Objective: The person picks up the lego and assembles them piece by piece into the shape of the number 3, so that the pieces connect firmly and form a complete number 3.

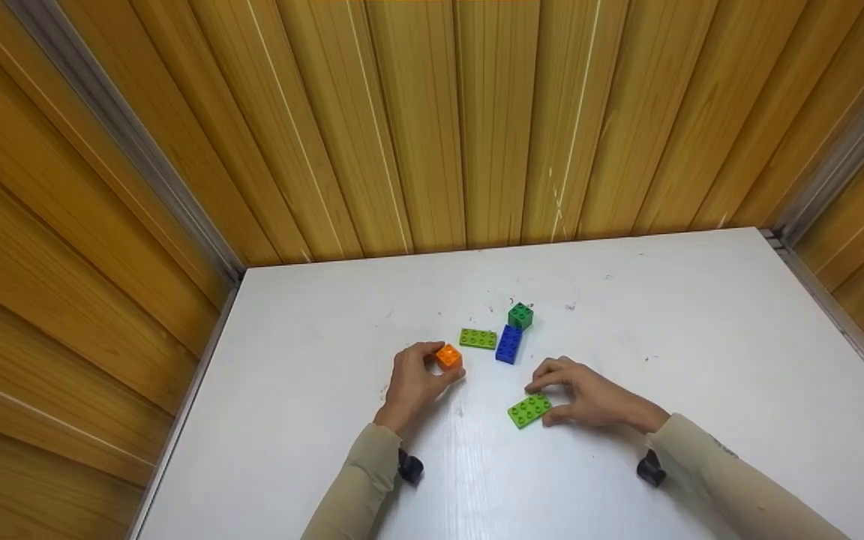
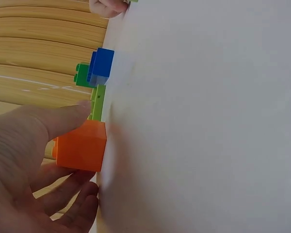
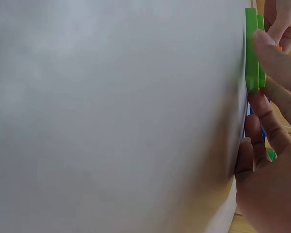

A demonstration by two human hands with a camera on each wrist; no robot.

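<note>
Between thumb and fingers, my left hand pinches a square orange toy building brick standing on the table. To the right and nearer me, my right hand holds a flat lime green brick by its right end, studs up. The thumb lies on the near side of this brick and the index finger on the far side. The other right fingers are curled low by the tabletop in the right wrist view.
Beyond the hands lie a second flat lime brick, a long blue brick and a square dark green brick near the blue one's far end. The white table meets wood-patterned walls at the back and left.
</note>
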